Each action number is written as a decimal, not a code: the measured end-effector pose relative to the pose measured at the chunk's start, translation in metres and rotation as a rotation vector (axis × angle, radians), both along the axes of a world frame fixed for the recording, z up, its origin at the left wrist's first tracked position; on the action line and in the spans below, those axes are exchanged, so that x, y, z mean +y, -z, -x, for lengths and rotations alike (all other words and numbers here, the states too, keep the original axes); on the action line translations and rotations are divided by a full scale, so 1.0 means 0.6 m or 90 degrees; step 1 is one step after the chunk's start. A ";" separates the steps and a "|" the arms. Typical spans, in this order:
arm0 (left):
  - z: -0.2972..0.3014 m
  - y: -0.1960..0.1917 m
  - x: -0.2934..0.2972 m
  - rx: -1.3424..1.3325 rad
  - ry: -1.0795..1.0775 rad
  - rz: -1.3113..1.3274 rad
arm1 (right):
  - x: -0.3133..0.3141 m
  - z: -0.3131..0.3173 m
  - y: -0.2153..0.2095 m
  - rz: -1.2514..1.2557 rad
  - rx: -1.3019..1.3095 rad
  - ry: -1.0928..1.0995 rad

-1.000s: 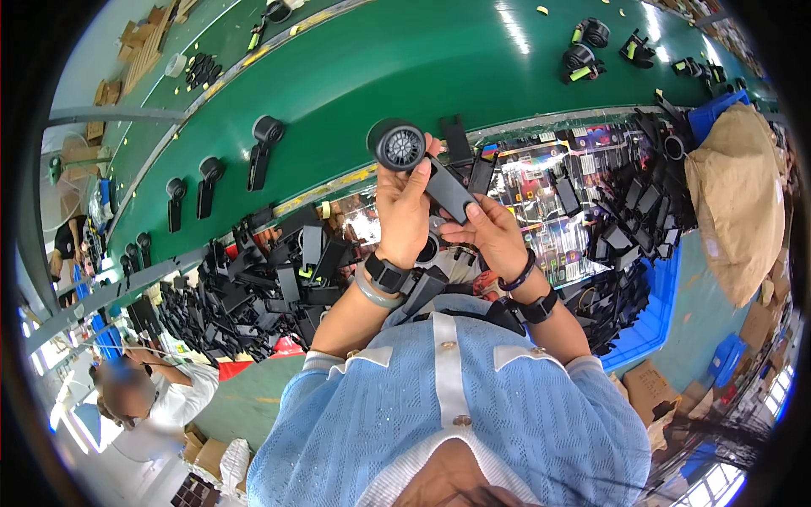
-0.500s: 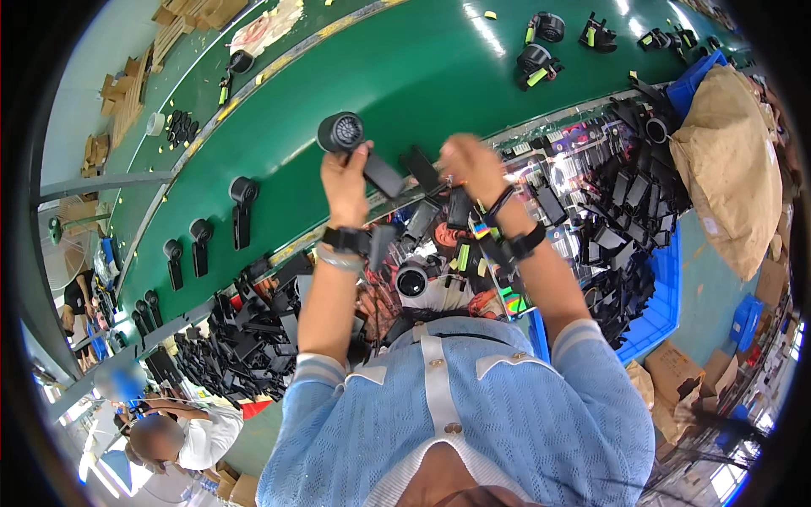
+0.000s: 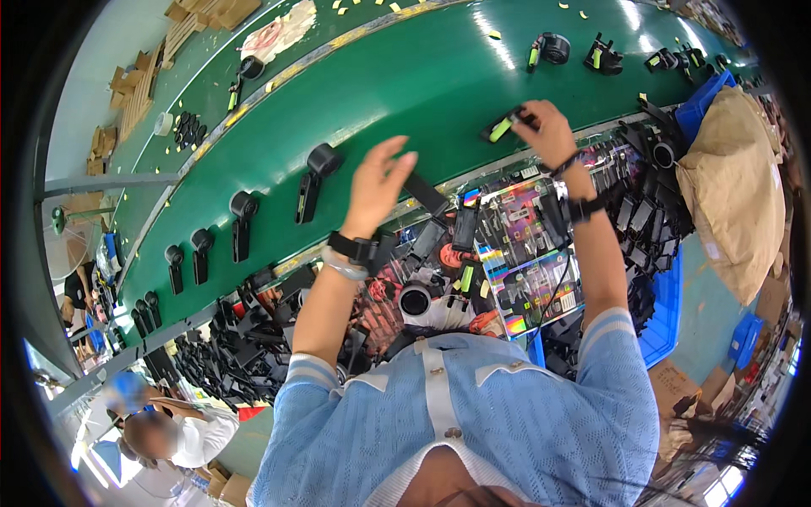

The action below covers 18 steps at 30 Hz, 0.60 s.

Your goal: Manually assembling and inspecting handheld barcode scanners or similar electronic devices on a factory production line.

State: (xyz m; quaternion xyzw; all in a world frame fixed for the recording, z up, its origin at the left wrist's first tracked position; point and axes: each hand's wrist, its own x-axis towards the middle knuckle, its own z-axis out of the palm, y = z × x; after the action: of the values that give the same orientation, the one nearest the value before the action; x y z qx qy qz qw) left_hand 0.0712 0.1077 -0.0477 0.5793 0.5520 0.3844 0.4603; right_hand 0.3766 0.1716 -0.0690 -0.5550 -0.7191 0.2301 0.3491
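Note:
My left hand (image 3: 380, 179) hovers open, fingers spread, over the near side of the green conveyor belt (image 3: 439, 80). Just left of it a black handheld device with a round head (image 3: 312, 176) lies on the belt, apart from the hand. A flat black strip (image 3: 427, 194) sits at the belt's edge right beside that hand. My right hand (image 3: 549, 131) reaches further right and pinches a small black part with a yellow-green strip (image 3: 505, 127) on the belt. Both wrists wear black bands.
More black round-headed devices (image 3: 241, 221) lie in a row along the belt to the left, others (image 3: 551, 46) at the far right. Colourful printed cards (image 3: 525, 258) and black parts fill the bench. A blue bin (image 3: 667, 313), a brown sack (image 3: 733, 186), and a co-worker (image 3: 156, 433) lower left.
Both hands held the round-headed device up before; now it lies on the belt, my left hand has let go, and my right hand has moved right onto the yellow-green striped part.

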 end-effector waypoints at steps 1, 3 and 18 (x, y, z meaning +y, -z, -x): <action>-0.028 -0.015 -0.011 -0.030 0.027 0.022 | -0.036 0.024 -0.024 0.004 0.031 -0.035; -0.065 -0.016 -0.037 -0.082 0.114 0.003 | -0.099 0.073 -0.071 0.052 0.019 -0.139; -0.045 -0.070 -0.209 -0.544 0.026 0.524 | -0.333 0.131 -0.006 0.619 0.709 -0.314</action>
State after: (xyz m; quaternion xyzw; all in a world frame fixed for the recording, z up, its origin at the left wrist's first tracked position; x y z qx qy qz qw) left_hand 0.0981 -0.0176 -0.0055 0.1576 0.4102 0.3292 0.8358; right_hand 0.2980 -0.0283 -0.0652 -0.2723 -0.3588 0.8353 0.3152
